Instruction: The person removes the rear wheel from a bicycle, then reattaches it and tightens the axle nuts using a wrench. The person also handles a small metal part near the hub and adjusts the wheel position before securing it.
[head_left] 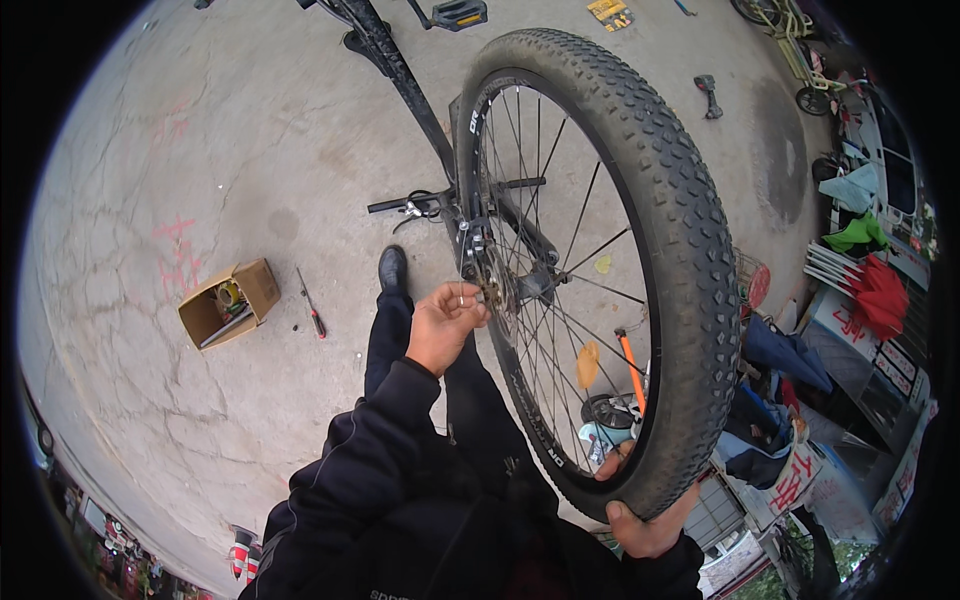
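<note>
A bicycle wheel [655, 215] with a fat, knobbly black tyre and dark spokes stands upright before me, mounted in its frame. My right hand [650, 515] is wrapped round the tyre and rim at the near lower edge, thumb on the tread and fingertips on the inner side. Beside the hub [538, 285], my left hand [447, 325] is closed in a pinch at the brake disc [508, 290]. What lies between its fingertips is too small to make out. The brake caliper [472, 240] sits just beyond those fingers. A handlebar [400, 203] rests low near the ground past my foot.
On the concrete at left are an open cardboard box [268, 290] of tools and a screwdriver [318, 322]. A cordless power tool [708, 97] lies far right. Along the right stand a red folded umbrella [880, 295], bags and a cart. The bike's pedal [459, 14] juts out at the top.
</note>
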